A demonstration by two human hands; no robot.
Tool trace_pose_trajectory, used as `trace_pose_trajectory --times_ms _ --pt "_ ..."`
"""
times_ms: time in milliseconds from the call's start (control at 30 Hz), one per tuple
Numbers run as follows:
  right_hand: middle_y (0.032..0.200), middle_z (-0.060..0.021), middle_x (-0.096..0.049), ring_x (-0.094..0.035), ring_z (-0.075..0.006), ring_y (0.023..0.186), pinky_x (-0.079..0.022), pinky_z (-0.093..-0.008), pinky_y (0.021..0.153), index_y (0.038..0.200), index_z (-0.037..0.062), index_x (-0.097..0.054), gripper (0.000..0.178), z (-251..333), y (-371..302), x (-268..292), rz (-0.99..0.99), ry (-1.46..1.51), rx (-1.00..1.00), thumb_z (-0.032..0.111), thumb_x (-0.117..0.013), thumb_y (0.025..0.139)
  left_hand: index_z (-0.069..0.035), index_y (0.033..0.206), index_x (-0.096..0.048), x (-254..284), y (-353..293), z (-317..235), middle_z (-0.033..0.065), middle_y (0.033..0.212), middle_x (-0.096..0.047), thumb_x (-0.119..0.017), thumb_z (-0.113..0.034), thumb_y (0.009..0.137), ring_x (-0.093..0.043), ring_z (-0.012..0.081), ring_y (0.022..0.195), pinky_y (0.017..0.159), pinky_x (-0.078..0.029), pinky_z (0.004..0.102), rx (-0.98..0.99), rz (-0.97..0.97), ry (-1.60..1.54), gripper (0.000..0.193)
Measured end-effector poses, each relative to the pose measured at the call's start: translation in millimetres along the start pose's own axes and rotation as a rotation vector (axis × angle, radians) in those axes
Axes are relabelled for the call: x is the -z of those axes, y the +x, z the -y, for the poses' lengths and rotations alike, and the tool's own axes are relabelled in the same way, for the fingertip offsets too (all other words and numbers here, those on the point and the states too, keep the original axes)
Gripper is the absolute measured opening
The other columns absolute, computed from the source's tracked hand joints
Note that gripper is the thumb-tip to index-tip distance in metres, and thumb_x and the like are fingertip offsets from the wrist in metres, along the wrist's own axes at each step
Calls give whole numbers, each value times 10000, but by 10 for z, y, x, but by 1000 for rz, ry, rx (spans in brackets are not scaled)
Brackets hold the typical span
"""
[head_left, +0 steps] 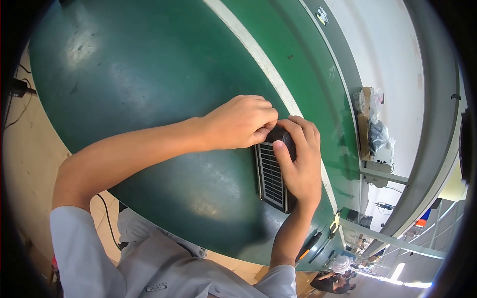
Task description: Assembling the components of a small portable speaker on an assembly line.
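One black solar-panelled device (273, 174) shows against the green table (149, 84) just right of centre, gripped at its upper end by the right hand (304, 164), thumb apart from fingers; what the curled fingers of the left hand (242, 121) pinch there, I cannot tell. At right, a cardboard box (365, 124) seemingly holds clear plastic bags (380, 135).
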State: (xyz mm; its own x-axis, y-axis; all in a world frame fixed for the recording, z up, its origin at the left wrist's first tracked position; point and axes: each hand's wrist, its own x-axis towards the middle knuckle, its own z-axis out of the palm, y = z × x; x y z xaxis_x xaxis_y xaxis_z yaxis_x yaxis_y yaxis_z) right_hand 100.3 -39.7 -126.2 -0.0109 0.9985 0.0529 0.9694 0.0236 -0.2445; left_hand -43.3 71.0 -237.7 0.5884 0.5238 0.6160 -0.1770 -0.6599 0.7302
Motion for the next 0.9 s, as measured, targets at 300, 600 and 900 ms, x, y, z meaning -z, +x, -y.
trace_pose_trajectory --times_ms 300,600,900 --pt "1211 -158 -600 -530 -368 1135 -457 -474 974 1147 55 -675 370 -30 0 -4 -38 59 26 225 -735 824 -41 846 -605 48 -92 -38 81 803 -587 -731 -11 763 -586 291 742 661 -486 416 -223 -33 142 154" --pt "1198 -153 -609 -538 -370 1133 -467 -476 970 1124 69 -682 388 -28 -10 -32 -60 34 97 225 -758 777 -56 957 -671 170 -149 -24 66 893 -638 -768 -72 792 -626 286 817 746 -493 407 -58 36 56 192" --pt "1226 -173 -596 -522 -367 1172 -426 -466 1019 1131 52 -674 385 1 -18 -20 -11 9 79 196 -725 778 -49 871 -704 126 -120 -70 73 811 -680 -779 -98 798 -644 274 777 723 -504 391 -15 -19 -12 116"
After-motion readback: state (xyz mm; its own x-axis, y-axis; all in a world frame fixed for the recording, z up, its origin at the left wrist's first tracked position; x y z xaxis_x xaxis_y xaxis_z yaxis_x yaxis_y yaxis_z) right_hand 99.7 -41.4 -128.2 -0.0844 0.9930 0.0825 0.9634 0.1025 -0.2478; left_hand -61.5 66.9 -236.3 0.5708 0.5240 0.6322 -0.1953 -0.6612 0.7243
